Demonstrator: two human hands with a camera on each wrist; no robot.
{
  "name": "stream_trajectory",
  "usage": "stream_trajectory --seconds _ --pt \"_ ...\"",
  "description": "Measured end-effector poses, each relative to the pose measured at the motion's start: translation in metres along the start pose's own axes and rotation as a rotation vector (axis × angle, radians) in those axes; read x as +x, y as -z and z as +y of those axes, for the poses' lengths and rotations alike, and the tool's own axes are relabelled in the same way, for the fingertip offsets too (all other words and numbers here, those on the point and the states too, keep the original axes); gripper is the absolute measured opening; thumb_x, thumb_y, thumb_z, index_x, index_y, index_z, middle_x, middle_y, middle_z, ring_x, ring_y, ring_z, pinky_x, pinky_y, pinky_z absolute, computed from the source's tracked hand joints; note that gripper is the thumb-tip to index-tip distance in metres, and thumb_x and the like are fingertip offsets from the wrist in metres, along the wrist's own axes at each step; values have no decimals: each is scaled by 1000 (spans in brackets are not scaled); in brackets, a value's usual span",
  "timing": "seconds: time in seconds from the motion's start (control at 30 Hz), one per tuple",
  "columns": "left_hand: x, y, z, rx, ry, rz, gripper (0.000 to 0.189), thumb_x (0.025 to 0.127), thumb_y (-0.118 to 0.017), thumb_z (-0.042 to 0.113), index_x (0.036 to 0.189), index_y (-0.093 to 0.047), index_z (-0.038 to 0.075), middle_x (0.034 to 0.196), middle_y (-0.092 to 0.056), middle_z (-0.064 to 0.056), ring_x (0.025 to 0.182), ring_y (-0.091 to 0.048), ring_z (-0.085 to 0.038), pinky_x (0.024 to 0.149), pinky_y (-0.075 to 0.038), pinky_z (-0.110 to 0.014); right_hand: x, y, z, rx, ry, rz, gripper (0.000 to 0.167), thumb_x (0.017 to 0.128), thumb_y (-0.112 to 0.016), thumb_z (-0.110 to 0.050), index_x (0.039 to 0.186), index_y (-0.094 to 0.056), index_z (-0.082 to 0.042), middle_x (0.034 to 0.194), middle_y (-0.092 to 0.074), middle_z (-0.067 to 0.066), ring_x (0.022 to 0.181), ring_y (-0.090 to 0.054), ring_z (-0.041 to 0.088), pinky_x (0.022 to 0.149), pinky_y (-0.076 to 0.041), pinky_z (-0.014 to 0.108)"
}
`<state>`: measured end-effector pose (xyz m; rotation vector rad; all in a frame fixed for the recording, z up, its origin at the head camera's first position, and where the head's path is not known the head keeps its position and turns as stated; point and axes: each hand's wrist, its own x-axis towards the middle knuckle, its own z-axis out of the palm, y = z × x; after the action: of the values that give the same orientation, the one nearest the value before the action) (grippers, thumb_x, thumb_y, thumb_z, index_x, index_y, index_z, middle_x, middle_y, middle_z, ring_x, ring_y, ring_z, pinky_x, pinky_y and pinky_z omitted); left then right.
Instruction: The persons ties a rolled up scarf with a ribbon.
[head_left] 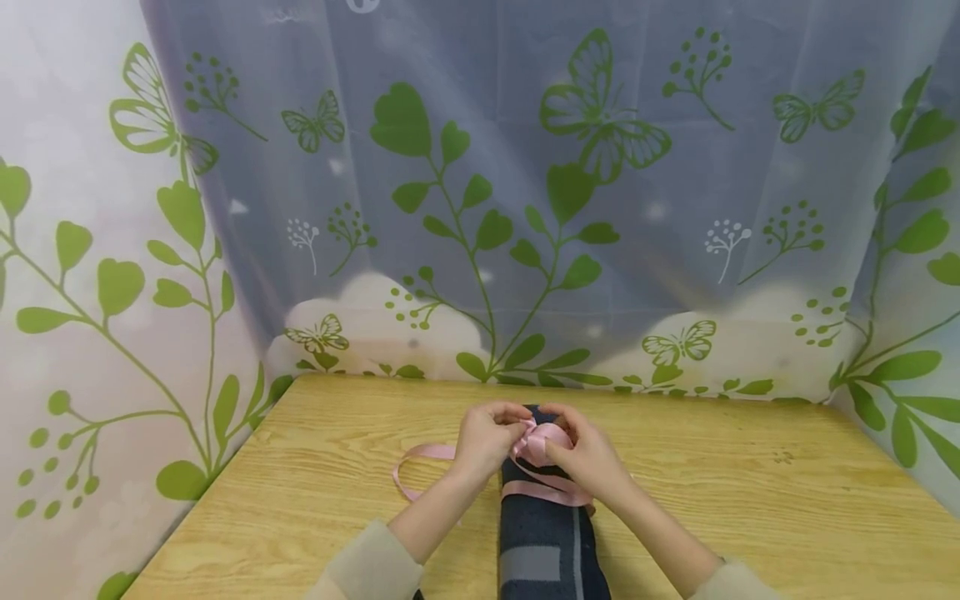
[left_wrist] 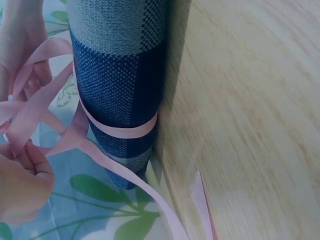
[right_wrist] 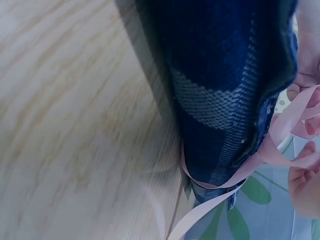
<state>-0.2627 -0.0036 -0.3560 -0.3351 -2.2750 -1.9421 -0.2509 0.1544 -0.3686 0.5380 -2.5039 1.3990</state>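
Note:
A dark blue cloth roll (head_left: 540, 533) with grey plaid bands lies lengthwise on the table, wound with pink ribbon (head_left: 547, 492). Above its far part, my left hand (head_left: 483, 442) pinches the ribbon near a gathered knot or twist. Opposite it, my right hand (head_left: 592, 458) holds a wide pink loop (head_left: 543, 446) between thumb and fingers. In the left wrist view, a ribbon band (left_wrist: 125, 132) crosses the roll (left_wrist: 112, 80), and strands run up to the fingers. The fingers partly cover the crossing, so how it is tied cannot be told.
A ribbon tail (head_left: 405, 475) curves over the wooden table (head_left: 315, 492) left of the roll. One cut ribbon end (left_wrist: 201, 205) shows in the left wrist view. Behind the table hangs a printed curtain (head_left: 480, 250) with green leaves and butterflies.

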Motion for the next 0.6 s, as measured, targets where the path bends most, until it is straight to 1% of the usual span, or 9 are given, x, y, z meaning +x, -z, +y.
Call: stream_trajectory --seconds 0.03,0.1,0.17,0.23,0.3,0.4,0.47,0.53,0.6 --pt "0 0 -1 0 -5 -4 11 80 -61 -8 85 -70 -4 72 -66 -8 51 -50 -6 46 -43 -21 0 0 0 -14 29 16 41 83 -62 -2 124 -55 -5 91 -58 6 74 -51 15 60 -43 27" --pt "-1 -1 -2 -11 6 -19 12 79 -59 -9 85 -69 -5 71 -65 -8 48 -49 -7 46 -44 -22 -1 -1 1 -39 81 44 41 83 -64 -3 124 -57 -6 92 -56 4 75 -49 15 61 -42 27" --pt "-2 -2 -3 -4 10 -25 14 78 -58 -10 83 -69 -5 69 -64 -7 47 -49 -7 45 -44 -23 -2 -2 1 -57 122 63 38 83 -66 -6 120 -60 -7 93 -54 3 76 -46 15 61 -40 27" --pt "-3 -3 -4 -4 23 -33 16 77 -56 -11 83 -69 -4 67 -64 -6 47 -48 -7 45 -44 -22 -2 -2 1 -57 135 69 33 84 -65 -4 117 -63 -8 90 -52 2 72 -42 15 58 -37 26" --pt "-4 -3 -5 -5 28 -38 16 76 -56 -11 83 -69 -5 67 -63 -6 47 -49 -7 45 -44 -21 -3 -2 1 -35 131 68 30 85 -62 -2 113 -65 -9 89 -50 2 69 -40 16 56 -35 26" --pt "-4 -4 -4 -2 38 -44 16 75 -57 -9 84 -69 -4 67 -63 -5 49 -50 -7 46 -44 -21 -3 -2 -1 -1 151 70 24 86 -59 0 106 -69 -9 89 -49 1 68 -39 14 56 -35 24" --pt "-4 -3 -3 5 40 -44 15 75 -58 -8 85 -68 -4 68 -64 -6 49 -50 -7 46 -44 -22 -5 -1 -11 4 169 75 18 86 -60 2 100 -70 -4 88 -48 3 68 -38 12 57 -35 24" --pt "-4 -3 -2 9 46 -44 13 76 -59 -8 85 -68 -4 68 -64 -6 49 -50 -7 46 -45 -23 -4 -1 -12 4 196 82 13 86 -62 0 94 -71 -4 88 -47 2 67 -37 10 56 -34 24" --pt "-3 -3 -2 18 47 -42 11 77 -60 -8 84 -68 -4 69 -64 -6 50 -50 -7 47 -44 -22 -4 0 -13 1 200 86 12 86 -61 2 90 -71 -3 88 -47 2 66 -38 9 56 -34 23"
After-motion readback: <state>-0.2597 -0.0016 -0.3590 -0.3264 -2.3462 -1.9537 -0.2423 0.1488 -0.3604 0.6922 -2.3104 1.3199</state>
